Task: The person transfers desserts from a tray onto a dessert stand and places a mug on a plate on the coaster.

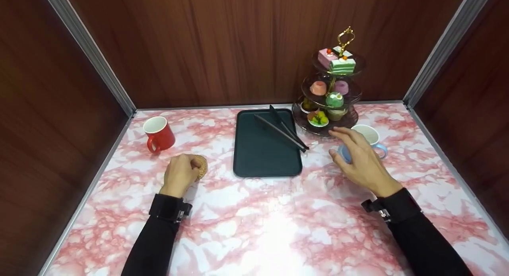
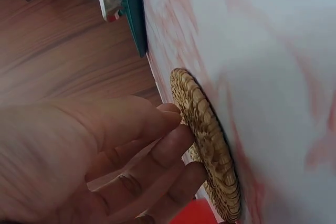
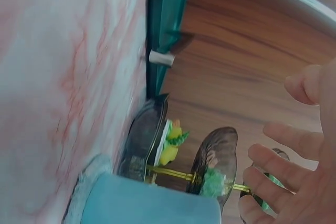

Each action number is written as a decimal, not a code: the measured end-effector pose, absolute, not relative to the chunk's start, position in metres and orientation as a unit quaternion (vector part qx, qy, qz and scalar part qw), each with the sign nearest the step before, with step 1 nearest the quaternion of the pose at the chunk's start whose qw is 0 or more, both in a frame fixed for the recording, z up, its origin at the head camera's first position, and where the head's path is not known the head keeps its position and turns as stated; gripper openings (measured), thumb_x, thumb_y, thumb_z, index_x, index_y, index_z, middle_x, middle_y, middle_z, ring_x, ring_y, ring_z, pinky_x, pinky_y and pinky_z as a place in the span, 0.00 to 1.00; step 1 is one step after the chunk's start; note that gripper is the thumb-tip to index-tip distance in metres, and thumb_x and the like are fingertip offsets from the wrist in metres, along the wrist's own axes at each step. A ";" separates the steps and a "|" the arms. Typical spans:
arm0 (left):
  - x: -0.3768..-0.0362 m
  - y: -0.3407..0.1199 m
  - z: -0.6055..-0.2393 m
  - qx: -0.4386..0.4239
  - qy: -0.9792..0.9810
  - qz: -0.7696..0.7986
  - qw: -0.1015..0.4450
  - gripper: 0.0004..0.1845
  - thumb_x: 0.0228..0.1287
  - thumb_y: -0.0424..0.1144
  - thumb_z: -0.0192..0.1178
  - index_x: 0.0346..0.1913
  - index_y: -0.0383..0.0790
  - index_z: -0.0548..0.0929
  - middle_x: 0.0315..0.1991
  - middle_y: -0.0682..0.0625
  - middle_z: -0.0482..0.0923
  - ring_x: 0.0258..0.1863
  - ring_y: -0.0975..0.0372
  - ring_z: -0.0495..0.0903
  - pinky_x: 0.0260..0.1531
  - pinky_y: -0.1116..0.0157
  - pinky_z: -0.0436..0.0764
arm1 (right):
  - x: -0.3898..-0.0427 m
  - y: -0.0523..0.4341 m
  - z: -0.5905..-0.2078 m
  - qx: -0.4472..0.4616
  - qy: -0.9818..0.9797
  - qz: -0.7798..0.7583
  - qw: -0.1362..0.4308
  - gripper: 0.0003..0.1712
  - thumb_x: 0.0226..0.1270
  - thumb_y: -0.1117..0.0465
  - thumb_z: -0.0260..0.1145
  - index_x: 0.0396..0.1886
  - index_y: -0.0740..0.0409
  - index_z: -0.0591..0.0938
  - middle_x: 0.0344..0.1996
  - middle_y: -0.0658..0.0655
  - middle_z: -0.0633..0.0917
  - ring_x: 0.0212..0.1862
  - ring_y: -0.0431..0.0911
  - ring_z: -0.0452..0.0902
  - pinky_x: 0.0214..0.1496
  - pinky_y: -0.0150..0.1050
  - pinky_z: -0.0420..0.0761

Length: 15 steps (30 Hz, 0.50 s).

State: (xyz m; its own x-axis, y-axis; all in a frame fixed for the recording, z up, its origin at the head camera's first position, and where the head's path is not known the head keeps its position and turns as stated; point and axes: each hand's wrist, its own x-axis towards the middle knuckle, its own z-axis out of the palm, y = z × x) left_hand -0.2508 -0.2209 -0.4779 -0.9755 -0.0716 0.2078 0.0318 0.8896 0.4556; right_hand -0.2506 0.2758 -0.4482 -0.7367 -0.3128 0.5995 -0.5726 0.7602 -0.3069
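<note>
Your left hand sits left of centre in the head view, fingers curled onto the woven coaster lying flat on the marble table. Your right hand, fingers spread and holding nothing, hovers at the blue mug beside the dark tray.

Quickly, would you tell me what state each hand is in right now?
Left hand: fingers curled on the woven coaster.
Right hand: open, fingers spread at the blue mug, not gripping.
</note>
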 end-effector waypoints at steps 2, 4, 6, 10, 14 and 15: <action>-0.250 -0.216 -0.478 0.007 -0.966 -0.232 0.112 0.09 0.45 0.30 0.62 0.29 0.47 0.86 0.30 0.51 0.84 0.31 0.56 0.80 0.30 0.60 0.76 | -0.250 0.273 -0.448 0.251 -0.900 0.243 0.262 0.31 0.60 0.48 0.63 0.64 0.42 0.69 0.65 0.47 0.67 0.66 0.48 0.61 0.65 0.49 0.62; -0.249 -0.211 -0.478 -0.001 -0.966 -0.233 0.110 0.09 0.45 0.29 0.62 0.27 0.48 0.86 0.28 0.51 0.83 0.30 0.57 0.79 0.29 0.61 0.74 | -0.249 0.270 -0.447 0.254 -0.901 0.241 0.256 0.31 0.60 0.47 0.62 0.64 0.42 0.69 0.65 0.46 0.66 0.67 0.47 0.61 0.64 0.50 0.63; -0.249 -0.206 -0.477 -0.008 -0.967 -0.233 0.105 0.10 0.43 0.29 0.63 0.26 0.49 0.86 0.25 0.53 0.82 0.28 0.58 0.78 0.27 0.63 0.73 | -0.249 0.268 -0.448 0.258 -0.901 0.237 0.255 0.31 0.60 0.47 0.62 0.64 0.42 0.69 0.65 0.45 0.66 0.66 0.47 0.61 0.64 0.49 0.64; -0.247 -0.198 -0.476 -0.019 -0.968 -0.235 0.089 0.12 0.43 0.27 0.63 0.28 0.49 0.86 0.24 0.53 0.81 0.27 0.60 0.76 0.25 0.64 0.72 | -0.248 0.262 -0.449 0.273 -0.897 0.236 0.257 0.32 0.60 0.49 0.63 0.65 0.41 0.68 0.64 0.48 0.68 0.65 0.47 0.63 0.63 0.47 0.65; -0.243 -0.194 -0.475 -0.018 -0.971 -0.225 0.077 0.14 0.43 0.28 0.65 0.37 0.43 0.85 0.33 0.47 0.80 0.36 0.55 0.77 0.34 0.61 0.76 | -0.247 0.255 -0.449 0.288 -0.894 0.234 0.250 0.32 0.60 0.49 0.63 0.65 0.42 0.68 0.64 0.49 0.68 0.65 0.47 0.63 0.63 0.46 0.65; -0.242 -0.193 -0.474 -0.016 -0.972 -0.221 0.073 0.15 0.43 0.29 0.66 0.39 0.43 0.85 0.36 0.46 0.78 0.39 0.53 0.76 0.35 0.59 0.76 | -0.247 0.253 -0.449 0.291 -0.894 0.234 0.249 0.32 0.60 0.49 0.63 0.65 0.41 0.68 0.64 0.49 0.68 0.65 0.47 0.63 0.64 0.47 0.65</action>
State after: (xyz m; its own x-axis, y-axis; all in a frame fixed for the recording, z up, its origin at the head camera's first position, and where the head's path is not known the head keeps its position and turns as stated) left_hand -0.2416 -0.1933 -0.4744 -0.9889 -0.0017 0.1489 0.0629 0.9017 0.4278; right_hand -0.2472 0.2532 -0.4489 -0.7067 -0.4043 0.5807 -0.6372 0.7204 -0.2739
